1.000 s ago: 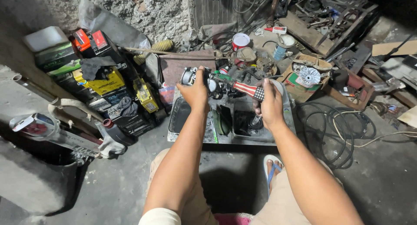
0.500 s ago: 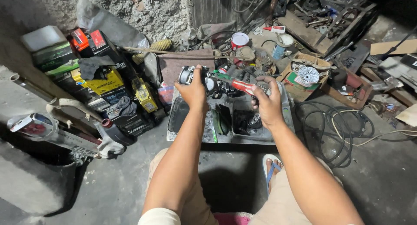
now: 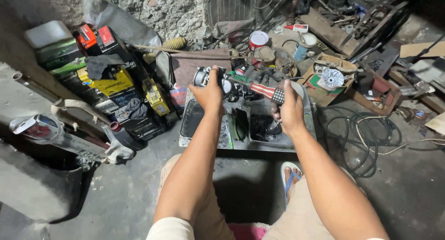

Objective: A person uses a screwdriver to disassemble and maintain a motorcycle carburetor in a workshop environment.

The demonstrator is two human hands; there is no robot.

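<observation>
Concrete floor [image 3: 116,193], dark and stained. Along the left wall: stack of old batteries, black, green and yellow [image 3: 104,80], a dark rag [image 3: 104,64] draped on top. White plastic container [image 3: 46,33] at the stack's far left end. Metal frame part with pale tubing [image 3: 69,128] lying near the left edge of the floor. Rough stone wall [image 3: 171,8] at the back. Red-and-white tin can [image 3: 258,39] against it, a pale cup [image 3: 303,45] just right. Open cardboard box [image 3: 327,80] with a silvery finned disc [image 3: 332,76] inside. Black cable coils [image 3: 359,133] on the floor, right side. Blue-strapped sandal [image 3: 291,175] near the bottom centre.
</observation>
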